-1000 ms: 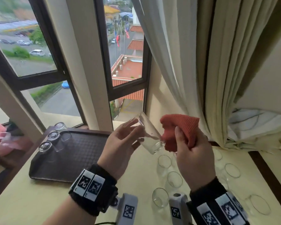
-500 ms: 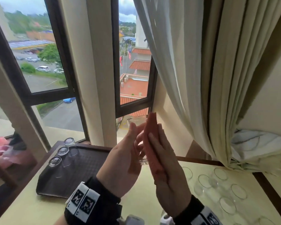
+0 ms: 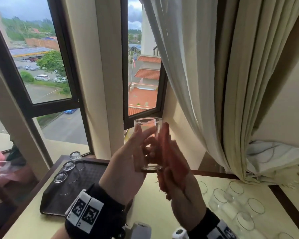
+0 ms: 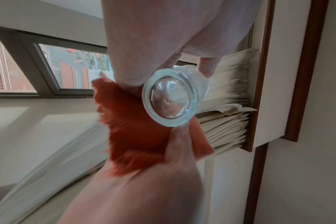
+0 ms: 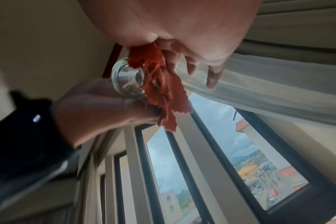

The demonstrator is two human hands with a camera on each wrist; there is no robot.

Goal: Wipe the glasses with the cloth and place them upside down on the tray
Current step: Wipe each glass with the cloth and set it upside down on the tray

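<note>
Wiping step in hand, read left to right. Far left on the pale bench (image 3: 24,219): dark rectangular plastic tray (image 3: 93,175) carrying three clear drinking glasses already inverted (image 3: 68,167). Centre, raised above the bench: left hand (image 3: 128,163), grip curled round a clear cylindrical glass tumbler (image 3: 149,144), mouth up, thick base facing the left wrist camera. Right hand (image 3: 179,183), fingers fairly straight, pressing a fringed red-orange woven cloth (image 3: 164,152) against the tumbler's wall. Far right: unwiped upright clear glasses (image 3: 238,204) clustered on the bench. Next move, by judgement: finishing the wall, then turning the tumbler over and lowering it rim-down just beside the inverted three.
</note>
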